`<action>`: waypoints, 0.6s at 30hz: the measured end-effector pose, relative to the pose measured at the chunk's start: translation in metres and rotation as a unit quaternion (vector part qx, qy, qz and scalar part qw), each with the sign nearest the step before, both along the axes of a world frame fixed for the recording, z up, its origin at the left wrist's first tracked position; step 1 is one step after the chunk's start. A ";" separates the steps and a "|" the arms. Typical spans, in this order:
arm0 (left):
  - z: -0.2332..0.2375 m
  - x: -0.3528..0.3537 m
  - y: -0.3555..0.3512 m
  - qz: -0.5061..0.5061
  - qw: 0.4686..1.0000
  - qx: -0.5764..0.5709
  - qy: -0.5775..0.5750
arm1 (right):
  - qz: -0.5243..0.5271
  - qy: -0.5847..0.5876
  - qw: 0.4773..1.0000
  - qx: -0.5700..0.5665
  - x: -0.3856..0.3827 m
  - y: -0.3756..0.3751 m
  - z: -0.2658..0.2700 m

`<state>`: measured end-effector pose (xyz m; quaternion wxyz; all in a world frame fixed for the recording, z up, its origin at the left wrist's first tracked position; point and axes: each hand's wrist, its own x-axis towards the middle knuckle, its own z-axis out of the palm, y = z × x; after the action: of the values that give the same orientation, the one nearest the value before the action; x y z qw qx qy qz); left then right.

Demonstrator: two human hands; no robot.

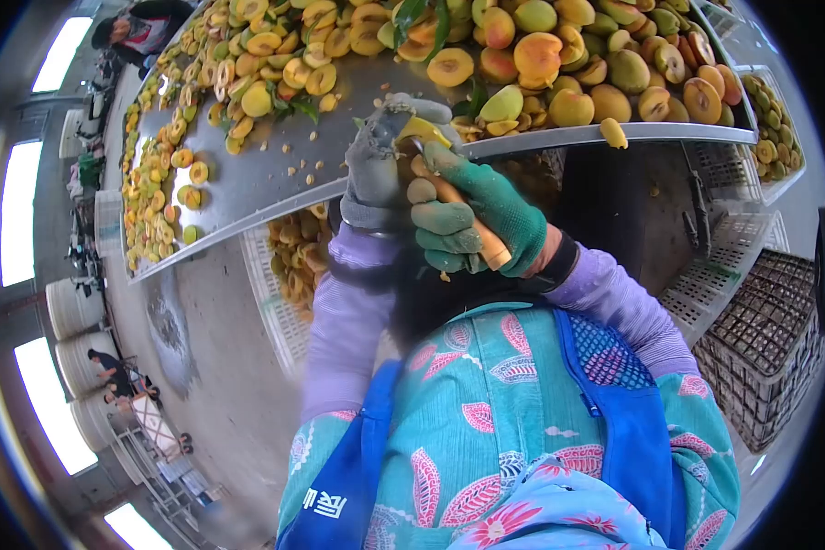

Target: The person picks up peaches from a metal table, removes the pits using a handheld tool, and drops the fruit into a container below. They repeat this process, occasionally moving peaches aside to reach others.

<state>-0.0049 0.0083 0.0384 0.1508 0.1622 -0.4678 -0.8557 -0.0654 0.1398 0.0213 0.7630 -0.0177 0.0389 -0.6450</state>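
My left hand (376, 170), in a grey glove, is closed around a yellow peach piece (423, 131) at the table's front edge. My right hand (486, 215), in a green glove, is wrapped round the wooden handle of a tool (463, 220). The tool's tip meets the fruit between my two hands, and its shape is mostly hidden there. Just beyond my hands, halved peaches (451, 67) and whole ones (536, 57) lie heaped on the metal table (357, 87).
A loose peach piece (614, 134) sits on the table's raised rim. Below are a white crate of fruit (270, 302) at left and stacked dark crates (761, 339) at right. Another crate of fruit (772, 128) stands at the table's right end. A person (142, 32) is at far left.
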 end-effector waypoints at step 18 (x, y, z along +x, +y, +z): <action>0.010 0.049 -0.018 0.118 0.949 -0.286 -0.059 | 0.059 0.137 0.989 0.014 0.035 -0.015 0.024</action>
<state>0.0446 -0.0095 0.0481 0.2630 0.2163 -0.6787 -0.6508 -0.0300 0.1251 0.0450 0.7875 -0.0978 0.1513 -0.5894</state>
